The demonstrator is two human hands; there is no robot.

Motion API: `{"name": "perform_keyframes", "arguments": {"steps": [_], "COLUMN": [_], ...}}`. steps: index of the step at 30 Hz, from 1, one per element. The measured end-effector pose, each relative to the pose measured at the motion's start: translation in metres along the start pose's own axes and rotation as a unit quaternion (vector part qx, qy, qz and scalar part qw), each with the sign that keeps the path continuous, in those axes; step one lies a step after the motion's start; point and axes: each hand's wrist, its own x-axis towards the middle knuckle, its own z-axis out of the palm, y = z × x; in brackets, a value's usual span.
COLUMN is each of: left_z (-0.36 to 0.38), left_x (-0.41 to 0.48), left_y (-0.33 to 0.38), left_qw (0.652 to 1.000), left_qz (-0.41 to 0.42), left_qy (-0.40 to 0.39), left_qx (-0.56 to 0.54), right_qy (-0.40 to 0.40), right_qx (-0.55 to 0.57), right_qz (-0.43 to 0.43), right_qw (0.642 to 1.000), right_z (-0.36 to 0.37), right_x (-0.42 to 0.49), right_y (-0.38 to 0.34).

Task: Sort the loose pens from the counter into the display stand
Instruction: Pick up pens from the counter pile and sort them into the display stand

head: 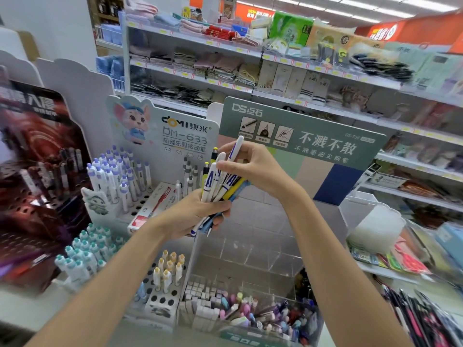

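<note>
I see my left hand (198, 211) clamped round a bundle of pens (218, 182) at the right edge of the DOMI 東米 DM-633 stand (175, 131). My right hand (253, 169), higher at that same edge, pinches one white pen (237, 147) with blue lettering. Right of the stand, a green DS board (313, 139) reads 不溅不散.
</note>
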Motion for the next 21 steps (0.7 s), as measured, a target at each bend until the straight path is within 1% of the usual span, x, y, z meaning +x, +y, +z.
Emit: {"name": "perform_keyframes", "arguments": {"steps": [2, 4, 7, 9, 10, 12, 14, 17, 19, 21], "left_z": [0.001, 0.001, -0.003, -0.006, -0.008, -0.015, -0.025, -0.035, -0.035, -0.034], "left_x": [-0.001, -0.002, -0.002, -0.003, -0.003, -0.004, -0.007, -0.011, -0.011, -0.012], "left_y": [0.0, -0.001, -0.003, -0.004, -0.004, -0.003, -0.001, 0.002, 0.002, 0.0], "left_qw": [1.0, 1.0, 1.0, 0.999, 0.997, 0.988, 0.976, 0.967, 0.966, 0.97], "left_qz": [0.005, 0.009, 0.009, 0.012, 0.018, 0.039, 0.068, 0.082, 0.076, 0.075], "left_qy": [0.001, 0.004, 0.021, 0.052, 0.076, 0.125, 0.16, 0.188, 0.19, 0.183], "left_qx": [0.008, 0.014, 0.009, -0.001, -0.014, -0.079, -0.13, -0.153, -0.158, -0.14], "right_qy": [-0.021, -0.008, 0.093, 0.169, 0.213, 0.303, 0.363, 0.366, 0.339, 0.298], "right_qx": [-0.014, -0.004, 0.11, 0.179, 0.194, 0.185, 0.137, 0.056, -0.001, -0.05], "right_qz": [-0.003, -0.02, -0.045, -0.058, -0.066, -0.074, -0.1, -0.142, -0.151, -0.144], "right_qw": [1.0, 1.0, 0.989, 0.967, 0.956, 0.932, 0.916, 0.918, 0.929, 0.942], "right_z": [-0.002, -0.006, -0.013, -0.022, -0.029, -0.039, -0.043, -0.028, -0.011, 0.004], "right_x": [0.0, 0.0, 0.004, 0.006, 0.006, 0.003, -0.003, -0.005, -0.002, 0.001], "right_y": [-0.002, -0.003, -0.002, 0.0, 0.002, 0.006, 0.012, 0.022, 0.032, 0.044]}}
